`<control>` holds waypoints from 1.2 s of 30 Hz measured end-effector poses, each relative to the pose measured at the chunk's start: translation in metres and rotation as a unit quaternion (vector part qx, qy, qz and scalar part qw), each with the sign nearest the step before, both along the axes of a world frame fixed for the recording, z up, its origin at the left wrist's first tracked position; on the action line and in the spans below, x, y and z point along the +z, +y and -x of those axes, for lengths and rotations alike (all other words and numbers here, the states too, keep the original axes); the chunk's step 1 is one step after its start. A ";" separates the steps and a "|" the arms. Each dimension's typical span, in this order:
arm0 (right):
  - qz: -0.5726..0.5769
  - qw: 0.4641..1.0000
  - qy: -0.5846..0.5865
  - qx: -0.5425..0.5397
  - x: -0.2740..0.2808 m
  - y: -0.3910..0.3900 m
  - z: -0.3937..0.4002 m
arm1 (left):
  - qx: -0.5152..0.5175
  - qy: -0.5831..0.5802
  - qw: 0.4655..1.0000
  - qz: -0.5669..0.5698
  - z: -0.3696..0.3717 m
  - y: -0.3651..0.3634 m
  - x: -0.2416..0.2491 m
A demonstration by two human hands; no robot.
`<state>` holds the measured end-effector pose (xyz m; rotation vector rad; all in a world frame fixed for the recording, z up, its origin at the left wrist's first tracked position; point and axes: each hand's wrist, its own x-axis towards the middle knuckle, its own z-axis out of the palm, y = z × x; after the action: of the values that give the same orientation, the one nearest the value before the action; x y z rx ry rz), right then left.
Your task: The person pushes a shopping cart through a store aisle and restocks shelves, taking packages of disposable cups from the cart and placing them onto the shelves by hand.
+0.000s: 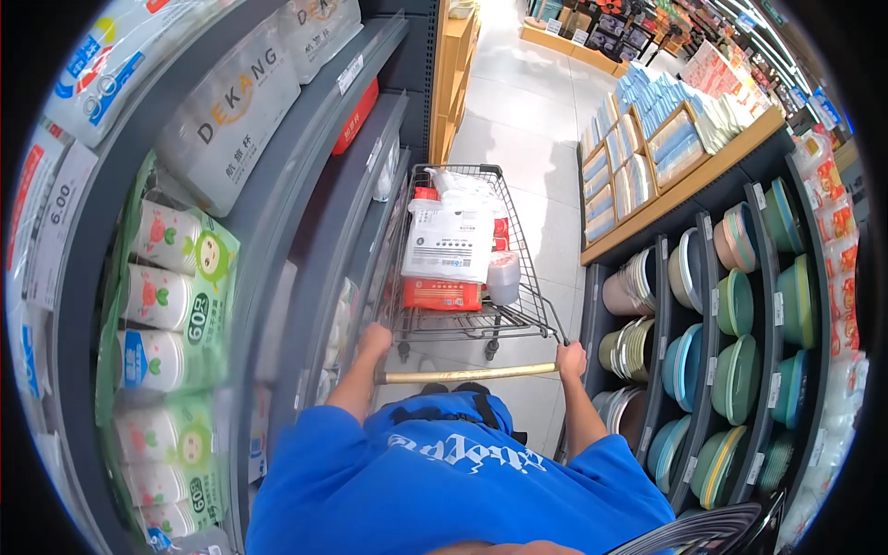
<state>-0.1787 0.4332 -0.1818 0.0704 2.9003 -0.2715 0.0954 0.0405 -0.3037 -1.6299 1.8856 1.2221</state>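
A wire shopping cart (524, 277) stands in front of me, with its yellowish handle bar (472, 373) near my body. My left hand (375, 340) is closed at the left end of the handle, beside the shelf edge. At the right end, my right hand (571, 358) is wrapped round the handle near the cart's frame. Inside the cart lie a white package (450, 242), a red package (442, 295) under its near edge, and a clear round container (503, 277) to the right.
Close on the left, grey shelves (301, 176) hold bagged paper cups (166, 296) and DEKANG packs (231, 125). Stacked plastic basins (735, 379) fill the right shelves. Beyond them is a wooden display (680, 190) of folded cloths. A tiled aisle (518, 120) runs ahead.
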 end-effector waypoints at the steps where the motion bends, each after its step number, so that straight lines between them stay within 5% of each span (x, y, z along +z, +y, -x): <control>1: -0.010 1.000 -0.007 0.000 0.001 -0.004 0.004 | 0.013 -0.003 1.000 -0.022 0.005 -0.004 0.007; 5: -0.019 1.000 0.001 -0.008 -0.006 -0.012 0.019 | -0.020 0.002 0.999 0.030 0.013 -0.018 -0.027; 10: -0.008 1.000 0.006 0.022 0.000 -0.022 0.026 | -0.019 -0.003 1.000 -0.024 0.030 -0.025 0.022; 16: -0.067 0.993 -0.049 0.089 -0.012 -0.020 0.039 | 0.007 0.057 0.996 0.071 0.029 -0.016 0.014; 20: -0.041 0.984 -0.064 0.163 -0.014 -0.024 0.049 | -0.030 0.011 0.999 0.007 0.032 -0.023 0.038; 27: 0.090 0.947 0.100 0.292 -0.040 -0.092 0.115 | -0.036 0.029 0.998 0.047 0.037 -0.006 -0.003; 30: 0.159 0.956 -0.133 0.206 -0.103 -0.153 0.138 | -0.031 0.012 0.999 0.031 0.034 0.005 -0.018; 32: 0.164 0.910 -0.303 0.230 -0.156 -0.175 0.148 | -0.015 0.005 1.000 0.018 0.041 0.015 -0.004; 36: -0.004 0.934 -0.269 0.236 -0.206 -0.221 0.123 | -0.041 -0.007 0.998 0.052 0.042 0.013 0.017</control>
<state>-0.3013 0.2124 -0.3874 -0.4720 2.2800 -0.1255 0.0530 0.0534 -0.2862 -1.5912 2.0179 1.0937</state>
